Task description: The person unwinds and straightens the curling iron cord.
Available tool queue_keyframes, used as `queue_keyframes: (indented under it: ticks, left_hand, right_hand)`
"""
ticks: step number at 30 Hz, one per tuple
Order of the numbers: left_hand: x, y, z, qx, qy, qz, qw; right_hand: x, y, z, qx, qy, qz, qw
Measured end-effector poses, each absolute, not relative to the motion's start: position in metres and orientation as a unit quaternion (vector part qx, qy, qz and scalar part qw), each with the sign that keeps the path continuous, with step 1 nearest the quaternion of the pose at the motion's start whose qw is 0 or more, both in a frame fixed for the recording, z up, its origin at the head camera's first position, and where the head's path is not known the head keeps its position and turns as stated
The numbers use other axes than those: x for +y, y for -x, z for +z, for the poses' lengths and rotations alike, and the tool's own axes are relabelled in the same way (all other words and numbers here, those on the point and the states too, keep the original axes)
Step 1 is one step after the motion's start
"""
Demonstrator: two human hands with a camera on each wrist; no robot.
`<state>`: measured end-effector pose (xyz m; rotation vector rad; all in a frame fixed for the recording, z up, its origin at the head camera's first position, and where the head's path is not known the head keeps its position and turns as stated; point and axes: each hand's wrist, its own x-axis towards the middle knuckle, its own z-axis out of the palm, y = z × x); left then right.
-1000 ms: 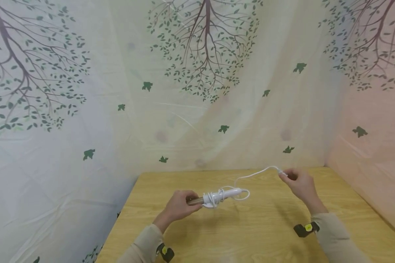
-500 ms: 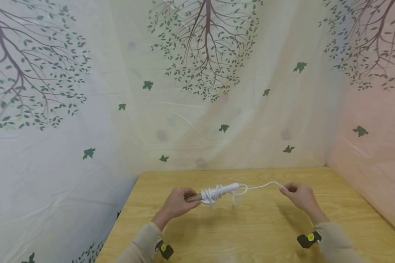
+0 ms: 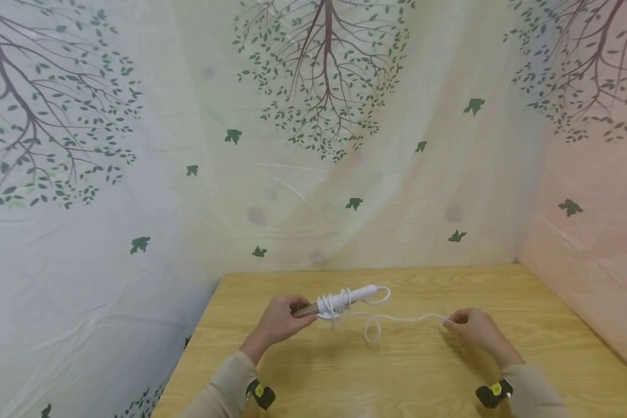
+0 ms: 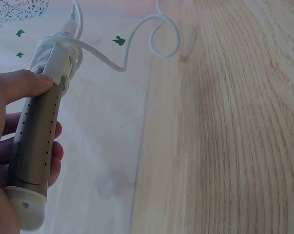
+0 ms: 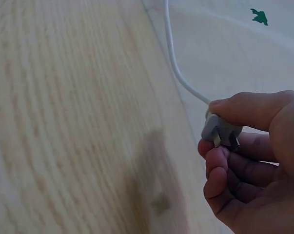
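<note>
My left hand (image 3: 279, 319) grips a curling iron (image 4: 35, 131) by its bronze barrel, which has rows of small holes and a pale rounded tip. The thumb lies along the barrel near the white clamp lever, with the fingers curled round behind. White cord (image 4: 56, 41) is wound in several turns about the white handle (image 3: 363, 293), which points away to the right. From the turns a loose stretch runs right, with one hanging loop (image 3: 373, 330). At its end my right hand (image 3: 478, 331) pinches the white two-pin plug (image 5: 221, 130) between thumb and fingers, metal pins showing.
Both hands are over a wooden table (image 3: 345, 377). Behind it and on both sides hangs pale sheeting (image 3: 303, 220) printed with trees and leaves. A dark wrist camera (image 3: 493, 395) sits on the right sleeve, another camera (image 3: 261, 396) on the left.
My right hand has moved down and slightly toward me with the plug. More cord has come off the handle, and a loop now hangs in the loose part. The left hand stays nearly still.
</note>
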<state>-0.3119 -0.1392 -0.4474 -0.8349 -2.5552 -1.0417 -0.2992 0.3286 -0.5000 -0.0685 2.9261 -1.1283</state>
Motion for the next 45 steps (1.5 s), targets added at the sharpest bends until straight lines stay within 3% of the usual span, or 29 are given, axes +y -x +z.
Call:
queue_keyframes:
  ticks: [8,24,45]
  left_hand:
    - [-0.138,0.314,-0.445,-0.881,0.280,-0.359,0.131]
    - [-0.137,0.314,-0.439,-0.879,0.271,-0.364,0.146]
    - [-0.132,0.314,-0.428,-0.884,0.285,-0.340,0.146]
  right_hand:
    - [0.328,0.293,-0.510,0.919,0.033,-0.388,0.052]
    - [0.329,0.286,-0.513,0.911,0.061,-0.397,0.099]
    - [0.332,0.286,-0.514,0.919,0.018,-0.384,0.086]
